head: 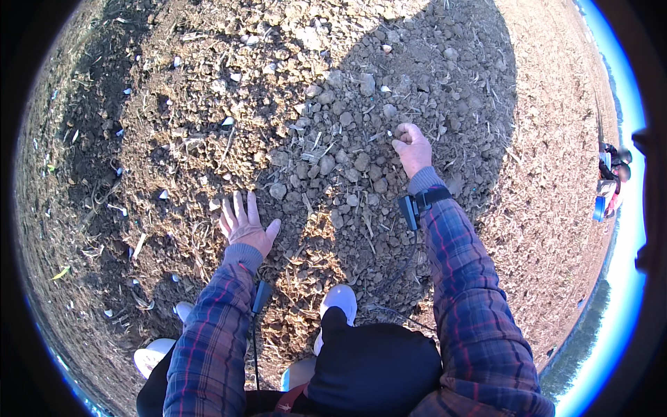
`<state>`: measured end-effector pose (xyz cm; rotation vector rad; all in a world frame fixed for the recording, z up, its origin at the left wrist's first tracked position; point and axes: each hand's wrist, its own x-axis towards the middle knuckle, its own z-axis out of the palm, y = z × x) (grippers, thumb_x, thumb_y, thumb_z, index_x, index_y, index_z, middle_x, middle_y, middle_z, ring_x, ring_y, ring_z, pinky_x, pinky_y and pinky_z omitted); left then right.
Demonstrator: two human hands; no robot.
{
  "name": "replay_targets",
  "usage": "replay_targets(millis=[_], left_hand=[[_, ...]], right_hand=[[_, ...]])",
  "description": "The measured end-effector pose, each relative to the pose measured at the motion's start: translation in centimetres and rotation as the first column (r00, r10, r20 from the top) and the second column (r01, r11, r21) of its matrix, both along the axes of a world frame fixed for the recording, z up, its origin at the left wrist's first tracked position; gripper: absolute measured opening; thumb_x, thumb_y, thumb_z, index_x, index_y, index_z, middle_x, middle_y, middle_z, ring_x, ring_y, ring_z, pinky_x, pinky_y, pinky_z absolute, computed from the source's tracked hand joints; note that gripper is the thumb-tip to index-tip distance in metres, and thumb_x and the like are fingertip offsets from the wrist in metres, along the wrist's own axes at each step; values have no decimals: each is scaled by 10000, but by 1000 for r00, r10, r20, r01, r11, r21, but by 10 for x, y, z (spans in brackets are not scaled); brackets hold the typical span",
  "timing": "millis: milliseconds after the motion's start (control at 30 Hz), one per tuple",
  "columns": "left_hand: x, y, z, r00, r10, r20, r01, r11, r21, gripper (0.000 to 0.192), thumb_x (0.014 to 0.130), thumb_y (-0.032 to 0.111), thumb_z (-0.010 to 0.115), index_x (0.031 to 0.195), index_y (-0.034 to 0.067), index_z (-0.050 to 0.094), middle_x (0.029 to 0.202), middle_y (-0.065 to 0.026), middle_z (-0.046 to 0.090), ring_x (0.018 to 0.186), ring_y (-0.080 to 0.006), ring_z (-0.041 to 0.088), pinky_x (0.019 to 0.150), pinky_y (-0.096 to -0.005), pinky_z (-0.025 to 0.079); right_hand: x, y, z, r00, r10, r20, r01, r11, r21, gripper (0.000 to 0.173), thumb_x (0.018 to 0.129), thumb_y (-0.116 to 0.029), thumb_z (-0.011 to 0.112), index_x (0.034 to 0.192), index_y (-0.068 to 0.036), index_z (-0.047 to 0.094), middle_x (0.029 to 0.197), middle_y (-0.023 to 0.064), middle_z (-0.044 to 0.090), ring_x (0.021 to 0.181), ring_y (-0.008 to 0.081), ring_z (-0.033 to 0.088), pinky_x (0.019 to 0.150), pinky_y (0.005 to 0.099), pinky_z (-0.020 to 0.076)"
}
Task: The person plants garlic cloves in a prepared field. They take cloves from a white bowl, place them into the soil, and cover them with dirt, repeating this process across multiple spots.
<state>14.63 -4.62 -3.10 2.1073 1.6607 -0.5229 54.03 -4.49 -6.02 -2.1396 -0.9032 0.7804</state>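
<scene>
My left hand (247, 227) is spread flat over the brown, cloddy soil (325, 167), its fingers apart and nothing in it. Farther forward and to the right, my right hand (415, 151) has thumb and forefinger curled towards each other above shaded clods. A small white piece (389, 133) shows just beyond its fingertips; whether the fingers hold anything is unclear. Pale pieces that look like garlic cloves stand in the soil, among them one clove (228, 121) ahead of my left hand, another clove (164, 194) left of it, and a third clove (385, 88) beyond my right hand.
My white shoe (340, 302) is planted on the soil near my knee. Black devices are strapped at my wrists, the right device (409, 212) trailing a cable. Dry straw (315, 151) litters the ground. Far right, other people (615, 172) are beside a blue container (599, 208).
</scene>
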Motion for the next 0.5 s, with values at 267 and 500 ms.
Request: replay_targets(millis=[267, 500], left_hand=[[0, -2, -4, 1000, 15, 9, -15, 1000, 14, 942, 842, 599, 553, 1538, 105, 154, 1576, -215, 141, 1444, -466, 61, 1138, -614, 68], [0, 4, 5, 999, 33, 16, -32, 998, -62, 935, 842, 619, 525, 1543, 125, 155, 1583, -224, 122, 1452, -461, 35, 1146, -605, 51]], right_hand=[[-4, 17, -14, 857, 221, 465, -206, 975, -84, 88, 825, -49, 637, 882, -63, 571, 813, 201, 624, 799, 399, 615, 688, 426, 479], [-1, 36, 9, 862, 383, 333, -244, 888, -389, 177, 868, -123, 579, 1040, -104, 617, 1010, 190, 639, 981, 398, 613, 824, 475, 491]])
